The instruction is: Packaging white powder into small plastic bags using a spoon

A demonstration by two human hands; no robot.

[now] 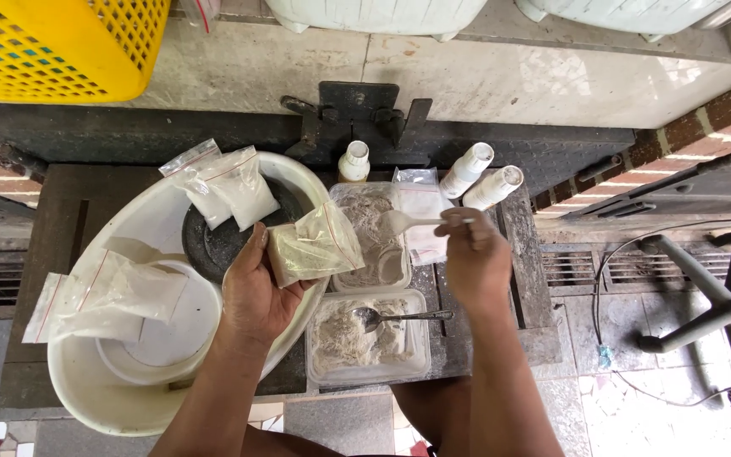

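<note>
Bag, held open in the left hand over the basin, sat beside the tray. Right hand pinched the white spoon; level carrying would have limited powder spillage.

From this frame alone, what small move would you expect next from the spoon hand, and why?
Probably a short carry leftward to tip the white plastic spoon into the small clear bag. The right hand holds the spoon over the upper powder tub, and the left hand holds the bag, already part filled, with its mouth turned toward the spoon. Whether the spoon is loaded is hard to tell.
</note>
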